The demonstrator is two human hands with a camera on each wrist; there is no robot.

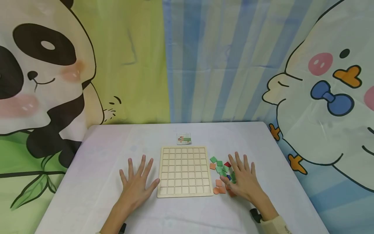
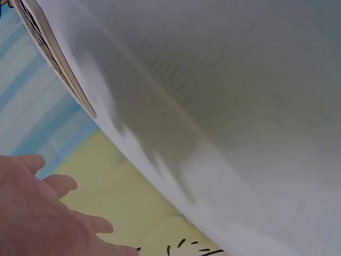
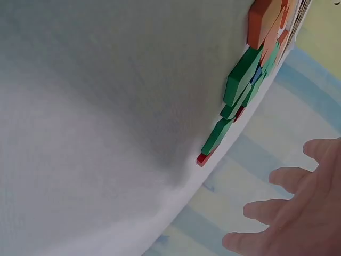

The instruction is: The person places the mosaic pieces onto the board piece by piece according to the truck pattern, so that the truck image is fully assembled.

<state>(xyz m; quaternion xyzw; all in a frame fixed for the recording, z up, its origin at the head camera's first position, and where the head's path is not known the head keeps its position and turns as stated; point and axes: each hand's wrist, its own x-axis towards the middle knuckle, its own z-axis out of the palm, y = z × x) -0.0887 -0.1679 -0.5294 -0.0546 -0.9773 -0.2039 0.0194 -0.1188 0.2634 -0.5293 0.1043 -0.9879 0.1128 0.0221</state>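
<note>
A pale wooden grid board (image 1: 185, 196) with rows of square cells lies flat on the white table. My left hand (image 1: 135, 188) is spread beside its left edge, the thumb tip close to the frame; its fingers (image 2: 64, 184) are apart in the left wrist view. On the board's other side, my right hand (image 1: 243, 180) spreads over a loose group of small flat pieces and hides part of them. Among these are green pieces (image 1: 219, 163), orange pieces (image 1: 218, 182), a red piece (image 1: 227, 164) and a blue one. Thicker green blocks (image 3: 242, 77) show in the right wrist view.
A small picture card (image 1: 184, 138) with a grid pattern lies behind the board. White cloth covers the table (image 1: 117, 143). Printed curtains with a panda (image 1: 43, 65) and a white bird (image 1: 315, 130) hang behind and beside it. Dark bands (image 1: 255, 215) circle both wrists.
</note>
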